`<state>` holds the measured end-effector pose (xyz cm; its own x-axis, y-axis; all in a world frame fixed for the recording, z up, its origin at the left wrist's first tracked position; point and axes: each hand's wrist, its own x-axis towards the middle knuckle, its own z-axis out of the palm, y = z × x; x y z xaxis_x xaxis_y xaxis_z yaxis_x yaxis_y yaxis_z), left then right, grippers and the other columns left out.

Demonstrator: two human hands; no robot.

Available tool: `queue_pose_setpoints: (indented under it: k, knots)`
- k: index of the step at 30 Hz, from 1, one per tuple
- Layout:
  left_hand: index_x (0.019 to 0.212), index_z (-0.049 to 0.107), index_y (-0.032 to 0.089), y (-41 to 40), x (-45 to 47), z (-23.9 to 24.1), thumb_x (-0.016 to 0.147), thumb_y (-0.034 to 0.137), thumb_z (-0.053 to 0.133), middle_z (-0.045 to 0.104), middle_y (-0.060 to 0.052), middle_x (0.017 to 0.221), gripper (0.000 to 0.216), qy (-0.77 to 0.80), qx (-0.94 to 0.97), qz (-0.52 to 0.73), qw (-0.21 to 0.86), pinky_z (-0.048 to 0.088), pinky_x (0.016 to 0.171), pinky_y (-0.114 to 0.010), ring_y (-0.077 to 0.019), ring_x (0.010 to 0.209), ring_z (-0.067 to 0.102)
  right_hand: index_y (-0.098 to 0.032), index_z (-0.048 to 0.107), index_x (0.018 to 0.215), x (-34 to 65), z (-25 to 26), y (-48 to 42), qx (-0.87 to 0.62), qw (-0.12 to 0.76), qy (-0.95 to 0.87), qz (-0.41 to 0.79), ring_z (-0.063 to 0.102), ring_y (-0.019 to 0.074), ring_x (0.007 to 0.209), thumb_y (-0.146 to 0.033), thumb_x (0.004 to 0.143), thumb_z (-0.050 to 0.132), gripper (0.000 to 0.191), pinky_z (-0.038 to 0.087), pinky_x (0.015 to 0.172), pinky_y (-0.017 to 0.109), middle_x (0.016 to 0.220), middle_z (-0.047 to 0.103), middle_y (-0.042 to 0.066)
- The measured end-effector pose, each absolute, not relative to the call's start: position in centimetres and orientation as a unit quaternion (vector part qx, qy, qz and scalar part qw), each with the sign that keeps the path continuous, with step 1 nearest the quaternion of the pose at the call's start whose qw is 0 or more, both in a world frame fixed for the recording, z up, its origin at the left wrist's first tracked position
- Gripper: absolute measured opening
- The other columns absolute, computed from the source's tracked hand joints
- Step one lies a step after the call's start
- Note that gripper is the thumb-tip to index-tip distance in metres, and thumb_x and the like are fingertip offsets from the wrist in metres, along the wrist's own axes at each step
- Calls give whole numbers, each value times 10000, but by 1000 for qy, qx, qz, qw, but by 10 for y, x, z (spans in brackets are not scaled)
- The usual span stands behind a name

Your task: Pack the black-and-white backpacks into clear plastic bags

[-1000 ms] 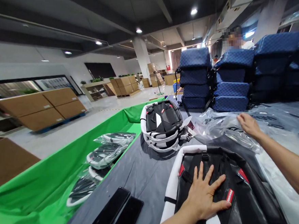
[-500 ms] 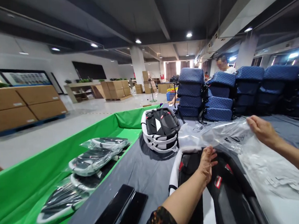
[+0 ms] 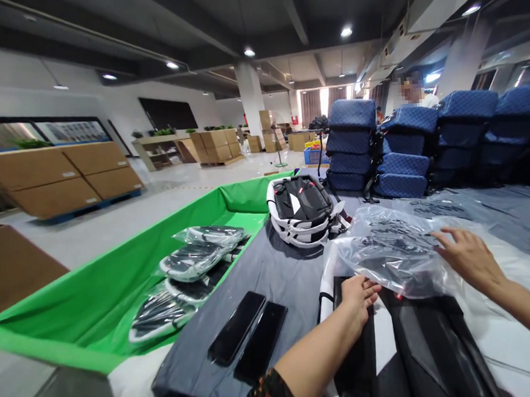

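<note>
A black backpack with white side trim lies front up on the table before me. A clear plastic bag with dark printing covers its upper end, and the lower part is bare. My left hand is closed at the bag's edge, over the left side of the backpack. On the right, my right hand has its fingertips and thumb at the plastic, pinching it loosely. Beyond the bag sits a stack of similar black and white backpacks.
Two black phones lie on the grey-covered table. Left of it, a green fabric bin holds several plastic-wrapped backpacks. Stacks of blue bags line the table's far side, with a person behind them. White plastic sheets lie at right.
The plastic bag has come down over the backpack's upper end. My right hand has lowered and its grip looks looser. My left hand has moved from the backpack's front to the bag's edge.
</note>
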<state>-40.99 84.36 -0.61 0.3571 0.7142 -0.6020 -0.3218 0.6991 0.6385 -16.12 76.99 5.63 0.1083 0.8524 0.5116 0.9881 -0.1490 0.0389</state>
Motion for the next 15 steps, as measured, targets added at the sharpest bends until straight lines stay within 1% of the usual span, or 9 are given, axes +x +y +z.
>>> queue_pose_setpoints:
  k: [2,3,4,6,8,10,12,14,15]
  knots:
    - [805,627,119,847,-416,-8,934,147,484,713,-83,806,194,468,213,334,790,426,572,-216,-127,593,669,-214,655,1161,-202,39,769,-666,174,-685,-240,616,324,1103,-302,957,411,331,472,920,444,1208,659,167]
    - [805,633,116,848,-418,-9,923,143,500,712,-81,797,180,469,213,339,787,423,566,-215,-127,585,670,-221,646,1190,-224,27,770,-636,175,-716,-229,629,299,1082,-291,958,438,319,491,914,421,1189,669,149]
    - [807,641,115,849,-420,-11,909,148,525,712,-79,794,158,470,213,343,785,421,560,-215,-128,581,670,-226,637,1199,-244,14,771,-618,166,-742,-201,652,276,1014,-291,935,498,306,519,864,387,1147,681,130]
    - [820,653,126,852,-423,-16,871,179,603,713,-69,796,88,473,209,356,778,421,555,-215,-132,588,670,-218,629,1187,-274,-12,775,-626,142,-749,-162,673,273,937,-258,858,597,333,546,784,369,1072,694,110]
    - [826,641,148,854,-426,-21,837,206,663,694,-41,772,64,485,199,373,765,422,553,-214,-125,583,650,-221,630,1156,-287,-31,782,-647,136,-737,-139,685,276,897,-211,824,608,333,550,744,367,994,700,89]
    - [813,606,164,857,-428,-25,835,190,663,652,-8,725,66,499,190,390,751,435,561,-211,-110,571,618,-244,630,1139,-287,-40,787,-656,163,-729,-107,688,258,862,-209,844,582,301,540,707,347,942,697,63]
    - [793,578,171,859,-429,-28,834,147,649,626,7,701,84,500,192,401,743,461,577,-210,-101,575,599,-259,635,1145,-282,-41,792,-670,208,-710,-61,680,251,860,-269,862,568,291,522,675,337,972,690,62]
    - [770,575,171,860,-429,-30,813,149,691,622,7,689,125,489,206,408,743,483,588,-212,-105,591,595,-255,660,1133,-279,-36,798,-687,258,-679,16,664,254,871,-348,840,569,320,510,693,351,1028,678,76]
    - [744,571,170,859,-428,-30,795,170,731,613,9,666,168,482,218,412,742,481,582,-211,-107,587,585,-242,684,1088,-278,-33,801,-689,281,-663,75,652,251,857,-391,814,581,329,504,711,359,1017,676,80]
